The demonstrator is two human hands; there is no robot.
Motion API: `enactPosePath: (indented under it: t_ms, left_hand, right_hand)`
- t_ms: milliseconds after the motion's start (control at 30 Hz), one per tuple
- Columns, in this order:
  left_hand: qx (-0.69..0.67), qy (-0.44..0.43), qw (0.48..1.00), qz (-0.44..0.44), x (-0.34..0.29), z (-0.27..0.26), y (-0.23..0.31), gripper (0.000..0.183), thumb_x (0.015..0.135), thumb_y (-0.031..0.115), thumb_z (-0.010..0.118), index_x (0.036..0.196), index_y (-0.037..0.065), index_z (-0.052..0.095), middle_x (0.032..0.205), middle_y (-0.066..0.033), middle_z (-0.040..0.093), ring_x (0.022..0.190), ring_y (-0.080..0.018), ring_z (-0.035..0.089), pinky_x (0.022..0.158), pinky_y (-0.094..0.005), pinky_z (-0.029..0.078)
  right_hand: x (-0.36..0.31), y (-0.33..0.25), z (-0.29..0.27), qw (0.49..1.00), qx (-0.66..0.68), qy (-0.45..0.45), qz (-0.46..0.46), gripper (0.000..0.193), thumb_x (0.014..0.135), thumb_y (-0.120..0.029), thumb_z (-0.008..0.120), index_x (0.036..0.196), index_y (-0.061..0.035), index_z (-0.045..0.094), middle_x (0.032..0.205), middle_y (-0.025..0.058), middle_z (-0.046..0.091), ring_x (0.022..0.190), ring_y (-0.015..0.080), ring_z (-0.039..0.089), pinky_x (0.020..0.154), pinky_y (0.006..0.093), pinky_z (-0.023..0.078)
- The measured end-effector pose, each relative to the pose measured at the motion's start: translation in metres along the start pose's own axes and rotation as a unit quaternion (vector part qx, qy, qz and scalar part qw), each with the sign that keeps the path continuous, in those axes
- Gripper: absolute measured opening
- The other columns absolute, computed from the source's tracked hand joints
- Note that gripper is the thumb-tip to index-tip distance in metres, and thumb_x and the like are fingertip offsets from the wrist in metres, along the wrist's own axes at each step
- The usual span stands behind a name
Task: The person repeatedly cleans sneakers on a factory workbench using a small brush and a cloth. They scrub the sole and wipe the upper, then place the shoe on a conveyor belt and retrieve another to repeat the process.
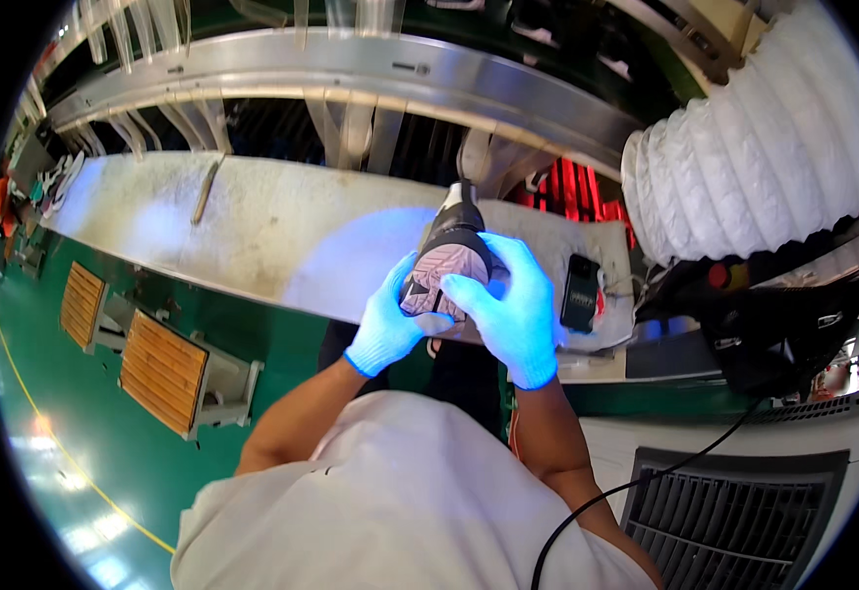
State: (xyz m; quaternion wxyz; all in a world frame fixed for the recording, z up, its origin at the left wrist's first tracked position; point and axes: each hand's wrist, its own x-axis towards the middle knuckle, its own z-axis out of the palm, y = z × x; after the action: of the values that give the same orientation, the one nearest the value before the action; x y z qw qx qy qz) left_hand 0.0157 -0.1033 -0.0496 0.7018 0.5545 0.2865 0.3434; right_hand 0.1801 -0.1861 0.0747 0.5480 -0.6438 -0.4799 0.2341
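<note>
Both my hands wear knitted gloves that glow blue-white under bluish light. Between them, above the near edge of the bench, is a dark shoe [454, 228] with its patterned pinkish-grey sole [449, 270] turned toward me. My left hand [392, 324] grips the shoe's lower left side, its thumb at the sole's bottom edge. Around the right side wraps my right hand [510, 313], with its thumb pressed on the sole. The shoe's far end, black with a pale patch, points away over the bench; its underside is hidden.
A pale worn bench [282, 226] runs across, with a thin strip [206, 192] on it. To the right lie a black phone [580, 293] and a large white ribbed duct [764, 147]. A metal rail [351, 69] spans the back. Slatted wooden seats [162, 374] stand at left.
</note>
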Motion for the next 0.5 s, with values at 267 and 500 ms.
enactPosePath:
  t_ms: [267,500]
  left_hand:
    - [0.183,-0.047,0.977,-0.095,-0.152,-0.03,-0.032,0.106,0.086,0.021,0.1,0.17,-0.003,0.039,0.133,-0.0188,0.08,0.117,-0.0218,0.078,0.108,-0.04,0.062]
    - [0.266,-0.05,0.948,-0.167,-0.161,-0.035,-0.029,0.114,0.08,0.024,0.101,0.174,0.004,0.039,0.163,-0.0248,0.059,0.149,-0.0326,0.063,0.119,-0.043,0.056]
  right_hand:
    - [-0.141,0.019,0.017,0.993,-0.045,-0.105,-0.041,0.05,0.08,-0.013,0.097,0.123,0.0007,0.075,0.118,0.0173,0.073,0.106,0.0317,0.075,0.096,0.0411,0.06]
    - [-0.165,0.07,0.017,0.991,-0.027,-0.131,0.026,0.051,0.081,-0.017,0.096,0.125,-0.0019,0.075,0.125,0.0192,0.072,0.113,0.0374,0.075,0.098,0.0437,0.061]
